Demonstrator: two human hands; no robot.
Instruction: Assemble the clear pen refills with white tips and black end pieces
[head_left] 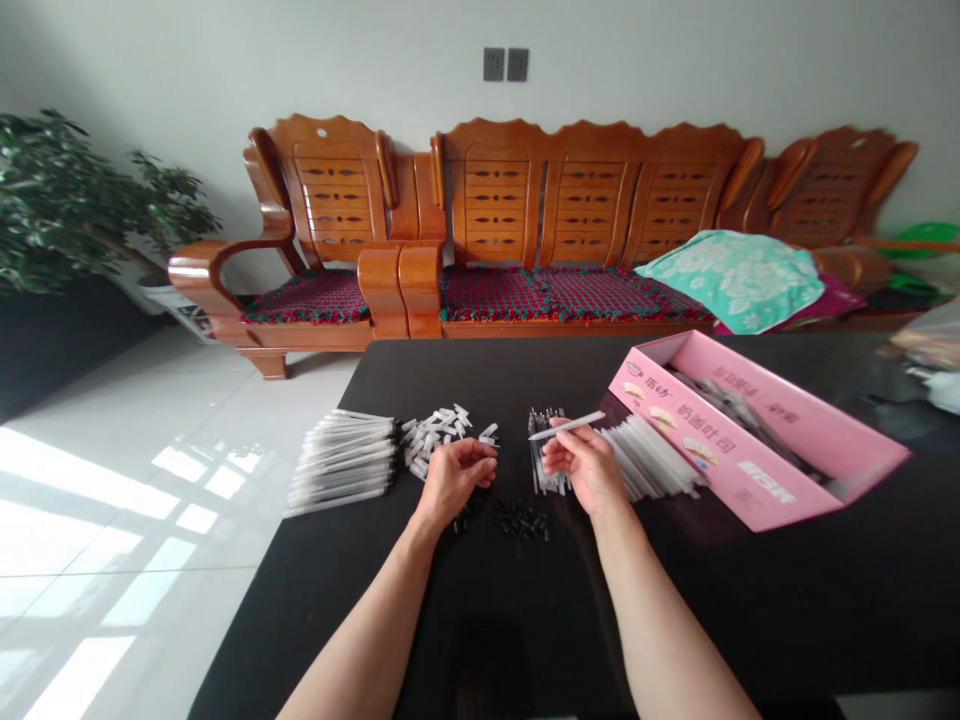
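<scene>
My right hand (586, 462) is closed in a pinch on a thin white pen tube (568, 426), held a little above the black table (525, 610). Just under it lies a small bunch of dark pen refills (541, 452), and to its right a heap of clear tubes (651, 458). My left hand (457, 475) hovers with curled fingers over a scatter of small white caps (439, 432); whether it holds one is hidden. Tiny black end pieces (523, 520) lie between my wrists. A neat stack of finished white pens (343, 462) sits at the table's left edge.
An open pink cardboard box (757, 470) holding more parts lies at the right. Behind the table stand a wooden armchair (315, 230) and a wooden sofa (585, 220) with a green patterned cloth (739, 275). A potted plant (67, 200) is at the left.
</scene>
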